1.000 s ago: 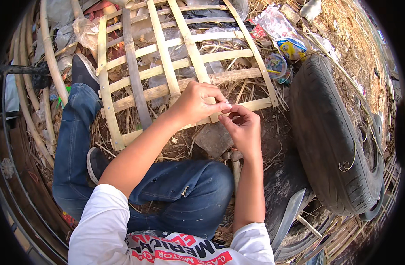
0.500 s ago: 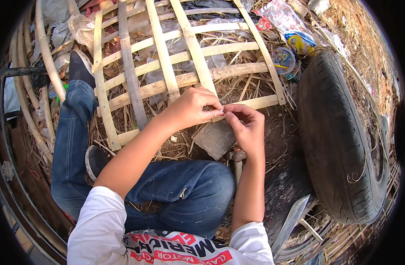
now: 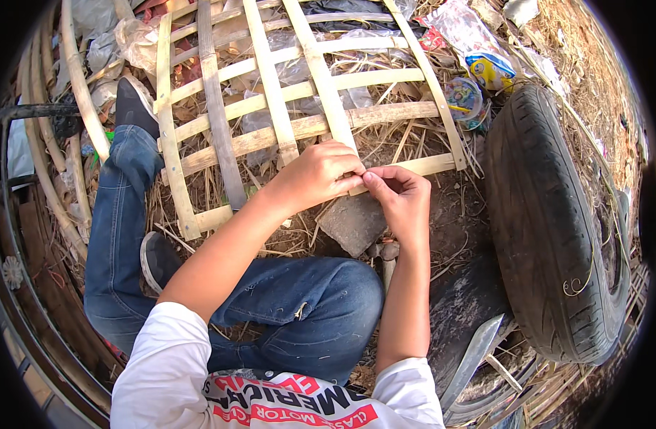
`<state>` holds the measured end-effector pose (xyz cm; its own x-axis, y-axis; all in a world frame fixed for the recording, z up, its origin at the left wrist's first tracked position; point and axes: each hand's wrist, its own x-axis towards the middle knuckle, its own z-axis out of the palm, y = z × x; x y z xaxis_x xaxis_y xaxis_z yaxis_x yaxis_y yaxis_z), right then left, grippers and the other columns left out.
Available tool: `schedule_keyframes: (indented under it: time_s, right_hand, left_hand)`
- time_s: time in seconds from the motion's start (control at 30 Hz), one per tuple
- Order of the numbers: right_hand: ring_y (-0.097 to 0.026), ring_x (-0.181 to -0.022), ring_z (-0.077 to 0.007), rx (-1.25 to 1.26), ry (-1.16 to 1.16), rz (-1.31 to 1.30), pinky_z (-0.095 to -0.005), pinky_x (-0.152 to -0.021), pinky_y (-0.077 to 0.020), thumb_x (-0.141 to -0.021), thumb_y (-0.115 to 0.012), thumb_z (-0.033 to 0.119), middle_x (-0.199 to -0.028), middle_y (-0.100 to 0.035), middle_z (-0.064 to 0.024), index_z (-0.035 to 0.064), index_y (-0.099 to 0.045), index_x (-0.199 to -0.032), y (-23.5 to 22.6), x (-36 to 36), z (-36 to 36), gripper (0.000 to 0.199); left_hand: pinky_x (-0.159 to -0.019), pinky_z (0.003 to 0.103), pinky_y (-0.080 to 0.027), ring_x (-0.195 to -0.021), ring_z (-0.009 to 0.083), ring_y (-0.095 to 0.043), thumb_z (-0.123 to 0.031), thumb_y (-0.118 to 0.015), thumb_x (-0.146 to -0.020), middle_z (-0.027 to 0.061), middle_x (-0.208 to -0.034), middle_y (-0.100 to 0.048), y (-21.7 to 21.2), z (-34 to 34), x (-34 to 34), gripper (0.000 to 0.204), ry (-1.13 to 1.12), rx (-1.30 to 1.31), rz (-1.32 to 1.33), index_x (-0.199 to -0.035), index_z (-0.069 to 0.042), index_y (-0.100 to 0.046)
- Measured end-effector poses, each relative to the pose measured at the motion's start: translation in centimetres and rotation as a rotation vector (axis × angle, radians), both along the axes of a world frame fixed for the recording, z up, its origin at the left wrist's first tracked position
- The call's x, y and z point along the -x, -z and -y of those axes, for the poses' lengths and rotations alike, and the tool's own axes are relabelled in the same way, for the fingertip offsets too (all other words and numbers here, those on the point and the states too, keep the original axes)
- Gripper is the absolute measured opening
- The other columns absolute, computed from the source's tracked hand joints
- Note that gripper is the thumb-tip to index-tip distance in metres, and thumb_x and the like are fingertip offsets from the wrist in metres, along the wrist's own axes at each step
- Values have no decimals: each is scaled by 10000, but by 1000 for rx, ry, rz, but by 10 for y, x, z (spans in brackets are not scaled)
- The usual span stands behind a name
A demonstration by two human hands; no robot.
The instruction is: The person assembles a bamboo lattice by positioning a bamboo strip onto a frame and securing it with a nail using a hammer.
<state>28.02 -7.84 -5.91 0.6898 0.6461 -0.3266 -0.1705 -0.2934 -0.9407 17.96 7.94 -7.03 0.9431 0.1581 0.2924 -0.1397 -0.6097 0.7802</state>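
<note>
My left hand (image 3: 321, 171) and my right hand (image 3: 403, 200) meet fingertip to fingertip over the near edge of a bamboo lattice (image 3: 314, 127). Both are closed in a pinch, and whatever sits between the fingertips is too small or hidden to name. The lattice is made of pale crossed slats, with one greyer slat on the left. Just below my hands a flat grey stone (image 3: 353, 226) lies on the dirt. Beside it, by my right wrist, a hammer (image 3: 388, 262) shows its head and part of its handle.
A worn tyre (image 3: 539, 222) stands at the right. Near my right elbow a blade (image 3: 471, 365) rests by another dark tyre (image 3: 457, 322). Plastic wrappers (image 3: 489, 70) and a clear cup (image 3: 462, 99) litter the far right. Bamboo poles (image 3: 77, 79) and a black metal frame (image 3: 13, 236) line the left.
The fingertips have drawn closer together, and the small pale thing seen between them earlier is now covered. The whole view has shifted slightly; the lattice and stone lie as before.
</note>
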Motion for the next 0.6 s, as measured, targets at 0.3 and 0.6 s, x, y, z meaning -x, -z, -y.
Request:
schedule_keyframes:
  time_s: [0.3, 0.6]
  right_hand:
    - [-630, -711, -77, 25, -3, 15, -229, -652, -503, -833, -751, 78, -789, -717, -63, -46, -726, -903, 0, 6, -1, 144]
    - [-614, -684, -71, 86, -7, -10, -220, -624, -482, -828, -747, 96, -771, -710, -57, -48, -726, -893, -3, -3, -3, 159]
  left_hand:
    - [-762, 370, -501, -860, 271, -589, -58, -762, -706, 90, -809, -613, -2, -1, 2, 152, -17, -41, 20, -775, 2, -641]
    - [-769, 375, -497, -842, 273, -578, -63, -765, -691, 93, -789, -597, -2, 0, -2, 168, -20, -72, -13, -729, 0, -614]
